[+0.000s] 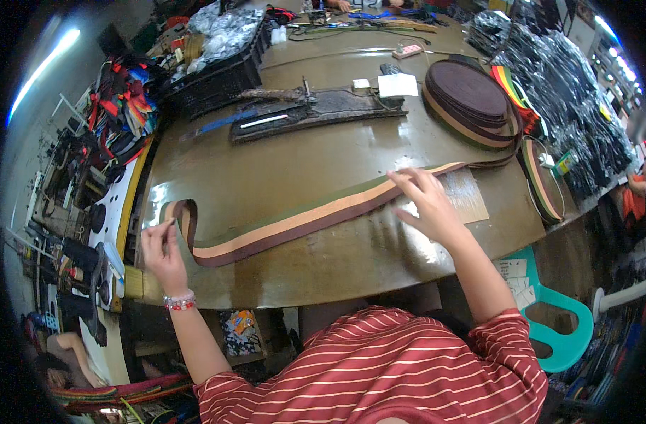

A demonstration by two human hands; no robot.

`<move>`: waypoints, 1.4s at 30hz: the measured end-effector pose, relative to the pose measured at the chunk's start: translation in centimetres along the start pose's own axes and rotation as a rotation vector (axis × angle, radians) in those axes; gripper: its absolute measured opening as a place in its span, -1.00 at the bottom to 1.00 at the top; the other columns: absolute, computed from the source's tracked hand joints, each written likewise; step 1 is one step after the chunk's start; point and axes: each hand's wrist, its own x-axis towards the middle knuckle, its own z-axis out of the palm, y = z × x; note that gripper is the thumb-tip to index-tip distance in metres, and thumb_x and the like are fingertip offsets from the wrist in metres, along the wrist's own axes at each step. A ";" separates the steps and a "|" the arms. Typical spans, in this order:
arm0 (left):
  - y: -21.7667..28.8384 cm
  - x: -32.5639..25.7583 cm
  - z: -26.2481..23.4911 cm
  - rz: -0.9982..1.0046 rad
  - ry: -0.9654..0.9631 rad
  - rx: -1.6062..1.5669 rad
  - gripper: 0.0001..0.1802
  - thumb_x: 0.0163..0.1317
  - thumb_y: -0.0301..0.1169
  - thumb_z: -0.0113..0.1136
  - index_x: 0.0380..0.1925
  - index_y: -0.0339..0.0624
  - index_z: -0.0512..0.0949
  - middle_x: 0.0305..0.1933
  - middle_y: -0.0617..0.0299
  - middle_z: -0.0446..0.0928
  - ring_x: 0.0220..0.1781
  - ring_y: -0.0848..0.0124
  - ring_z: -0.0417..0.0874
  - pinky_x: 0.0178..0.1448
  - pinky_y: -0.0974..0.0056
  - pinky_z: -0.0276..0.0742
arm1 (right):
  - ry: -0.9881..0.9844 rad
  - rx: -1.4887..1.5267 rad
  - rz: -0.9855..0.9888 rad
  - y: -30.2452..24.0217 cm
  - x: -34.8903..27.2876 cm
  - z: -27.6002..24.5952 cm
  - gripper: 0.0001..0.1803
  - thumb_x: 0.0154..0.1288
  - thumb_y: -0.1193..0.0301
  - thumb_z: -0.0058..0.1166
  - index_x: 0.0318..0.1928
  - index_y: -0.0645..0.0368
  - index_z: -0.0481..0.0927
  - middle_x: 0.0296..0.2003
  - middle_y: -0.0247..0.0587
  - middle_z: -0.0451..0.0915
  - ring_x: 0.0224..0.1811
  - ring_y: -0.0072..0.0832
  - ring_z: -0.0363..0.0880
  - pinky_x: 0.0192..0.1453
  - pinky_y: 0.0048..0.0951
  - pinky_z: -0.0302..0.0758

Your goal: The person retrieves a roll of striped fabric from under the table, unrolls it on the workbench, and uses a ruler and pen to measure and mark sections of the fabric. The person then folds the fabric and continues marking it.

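Observation:
A long webbing strap point(294, 220) with green, tan and dark brown stripes runs slantwise across the table. Its near-left end curls up, and my left hand point(164, 253) pinches that end between thumb and fingers. Over the strap's farther stretch hovers or rests my right hand point(430, 203), fingers spread; whether the fingertips touch the webbing I cannot tell. From there the strap leads to a large flat roll of the same webbing point(470, 92) at the back right.
A dark cutting board-like fixture point(323, 113) with a white card point(398, 85) lies mid-table. Behind it stands a black crate point(220, 81) of plastic bags. Plastic-wrapped bundles point(556, 92) pile up at right. A teal stool point(560, 311) stands below the table's right edge.

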 end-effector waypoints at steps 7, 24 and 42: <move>4.3 1.7 3.6 0.240 -0.106 0.017 -0.87 0.13 -0.56 0.16 -0.29 -0.24 0.58 -0.36 0.16 0.44 -0.25 0.31 0.46 -0.16 0.29 0.40 | -0.349 -0.340 0.028 4.5 2.1 5.2 -0.57 0.07 0.49 0.02 0.03 0.02 0.48 -0.06 -0.26 0.47 0.09 -0.29 0.39 0.33 0.08 0.08; -10.7 0.3 2.0 -0.078 -1.034 0.469 -0.54 -0.16 -0.74 0.00 -0.31 0.04 0.64 0.29 0.09 0.22 0.39 0.00 0.08 0.45 0.06 -0.02 | 0.077 1.185 -0.224 -4.2 -0.4 -15.9 -0.85 0.28 0.42 -0.09 -0.35 0.22 0.50 -0.53 -0.22 0.49 -0.55 -0.40 0.44 -0.40 -0.38 0.37; -18.8 7.0 29.1 -0.713 -0.441 -0.457 -0.50 0.20 -0.68 -0.21 0.18 -0.31 0.31 0.10 0.02 0.44 0.03 0.34 0.53 0.12 0.34 0.44 | 0.172 0.357 0.988 25.5 16.3 12.6 -0.70 0.24 0.42 -0.15 -0.25 0.43 0.56 -0.41 0.00 0.61 -0.31 -0.37 0.55 -0.20 -0.28 0.44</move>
